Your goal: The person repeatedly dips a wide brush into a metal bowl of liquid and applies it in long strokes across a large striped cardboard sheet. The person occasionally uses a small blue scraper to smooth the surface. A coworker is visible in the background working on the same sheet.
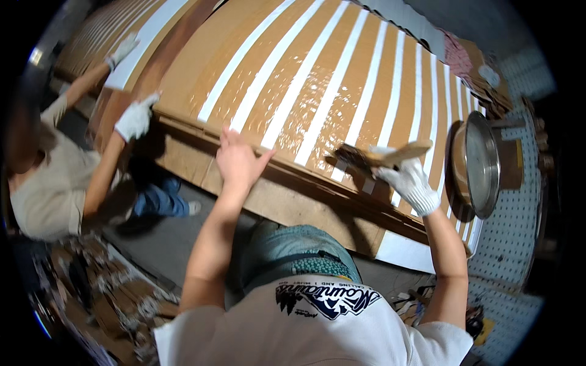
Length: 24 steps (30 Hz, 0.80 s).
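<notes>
My right hand [410, 185], in a white knit glove, grips a wooden-handled brush [360, 157] with dark bristles. The brush is low over a cardboard sheet [183, 79] crossed by white strips [317, 122]. A wet, glossy film shines on the sheet's middle part. My bare left hand [239, 160] lies on the near edge of the stacked sheets, fingers spread and thumb out to the right. Beside my right hand, a round metal basin [482, 165] holds something pale.
To the left, a co-worker's gloved hand [135, 119] touches the sheet's corner; their other gloved hand [124, 50] is on a white-edged stack. Cardboard scraps [104, 299] litter the lower-left floor. A perforated pale-blue surface [503, 244] lies at right, and pink cloth [456, 58] sits behind.
</notes>
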Motion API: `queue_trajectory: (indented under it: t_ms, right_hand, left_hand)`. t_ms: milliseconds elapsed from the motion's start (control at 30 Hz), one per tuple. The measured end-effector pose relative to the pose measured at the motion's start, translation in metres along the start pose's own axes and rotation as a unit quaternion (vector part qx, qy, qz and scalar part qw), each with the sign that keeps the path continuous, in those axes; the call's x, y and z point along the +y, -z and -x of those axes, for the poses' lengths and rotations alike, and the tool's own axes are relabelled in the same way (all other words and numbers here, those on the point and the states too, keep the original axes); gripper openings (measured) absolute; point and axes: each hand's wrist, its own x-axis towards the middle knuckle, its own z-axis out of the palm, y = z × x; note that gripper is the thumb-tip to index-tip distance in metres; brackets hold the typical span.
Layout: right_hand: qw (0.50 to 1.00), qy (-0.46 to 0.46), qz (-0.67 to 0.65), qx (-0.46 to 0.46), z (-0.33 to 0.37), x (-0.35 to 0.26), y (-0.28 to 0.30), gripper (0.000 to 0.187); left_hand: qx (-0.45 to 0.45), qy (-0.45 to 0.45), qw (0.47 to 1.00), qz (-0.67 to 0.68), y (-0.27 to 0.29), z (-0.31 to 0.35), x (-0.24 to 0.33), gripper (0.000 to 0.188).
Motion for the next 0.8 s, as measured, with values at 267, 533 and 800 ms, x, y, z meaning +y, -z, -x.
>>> queue_trajectory:
  t_ms: [267, 533, 800]
  right_hand:
    - [0.913, 0.088, -0.262, 0.299, -0.065, 0.002, -0.112, 0.014]
    - [0.860, -0.160, -0.330, 0.355, 0.084, -0.033, -0.105, 0.018]
    - [0.651, -0.591, -0.355, 0.317, 0.323, -0.050, -0.076, 0.031]
  left_hand:
    - [-0.076, -0.097, 0.992, 0.025, -0.036, -0.009, -0.009, 0.081]
    - [-0.162, -0.129, 0.973, -0.101, 0.041, 0.000, 0.010, 0.052]
    - [-0.274, -0.222, 0.851, 0.389, 0.057, 0.044, 0.121, 0.064]
